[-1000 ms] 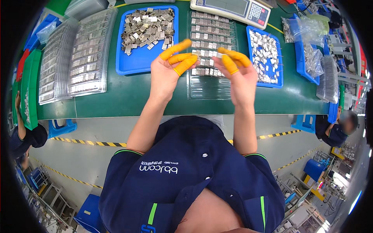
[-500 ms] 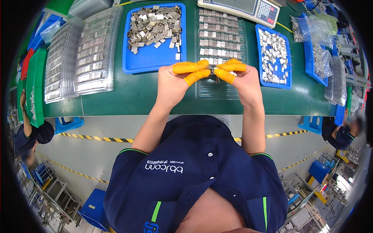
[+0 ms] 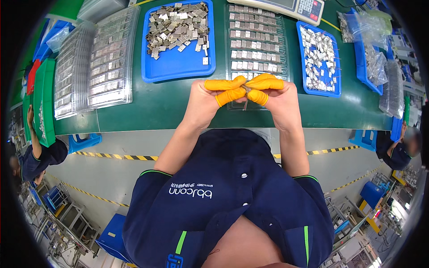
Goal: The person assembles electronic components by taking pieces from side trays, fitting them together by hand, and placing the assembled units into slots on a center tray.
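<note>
Small greyish part (image 3: 246,89), mostly hidden, pinched in both hands (image 3: 206,96), yellow-covered fingertips (image 3: 233,83) close together.

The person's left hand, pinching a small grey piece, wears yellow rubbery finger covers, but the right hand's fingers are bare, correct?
No: the head view shows the right hand also wearing yellow rubbery finger covers. The left hand does wear them while pinching the small grey piece.

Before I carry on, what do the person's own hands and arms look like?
The left hand and right hand each wear orange-yellow finger cots over the thumb and at least one finger. The forearms are bare from wrist to sleeve. Short navy sleeves end in thin bright green trim.
</note>
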`<state>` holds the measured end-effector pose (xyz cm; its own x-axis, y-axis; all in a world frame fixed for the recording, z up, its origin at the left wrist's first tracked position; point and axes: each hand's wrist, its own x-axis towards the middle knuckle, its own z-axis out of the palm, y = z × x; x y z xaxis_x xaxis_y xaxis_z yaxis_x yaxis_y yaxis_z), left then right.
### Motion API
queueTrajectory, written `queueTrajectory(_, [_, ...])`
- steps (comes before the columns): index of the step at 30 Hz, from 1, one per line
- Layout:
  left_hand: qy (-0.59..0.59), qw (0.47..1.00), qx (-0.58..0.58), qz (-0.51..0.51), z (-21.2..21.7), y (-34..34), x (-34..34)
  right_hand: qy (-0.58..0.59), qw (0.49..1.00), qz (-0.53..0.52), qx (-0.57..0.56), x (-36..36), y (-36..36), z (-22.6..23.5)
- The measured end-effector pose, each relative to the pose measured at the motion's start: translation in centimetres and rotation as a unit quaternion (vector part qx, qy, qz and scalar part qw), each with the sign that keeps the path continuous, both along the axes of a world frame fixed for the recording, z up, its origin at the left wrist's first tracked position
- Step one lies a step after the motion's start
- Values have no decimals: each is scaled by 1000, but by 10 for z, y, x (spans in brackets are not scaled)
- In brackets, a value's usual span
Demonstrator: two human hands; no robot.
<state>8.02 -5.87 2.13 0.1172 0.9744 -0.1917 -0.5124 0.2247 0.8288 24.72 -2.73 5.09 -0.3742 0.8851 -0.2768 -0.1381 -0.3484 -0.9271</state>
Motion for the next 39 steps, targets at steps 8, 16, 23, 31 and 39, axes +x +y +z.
queueTrajectory(8, [205,941,88,254,-19,8,-27,-385,781,-57,488,-2,0,-29])
queueTrajectory(16, [416,845,141,306,-25,0,-47,-436,711,26,551,-8,0,-43])
queueTrajectory(23, [612,751,141,203,-13,21,-54,-424,756,-124,483,37,16,-27])
queueTrajectory(31, [734,663,138,58,-12,48,-48,-596,746,-184,234,133,55,-51])
queueTrajectory(39, [678,733,44,30,-6,50,-45,-679,672,-219,198,128,60,-40])
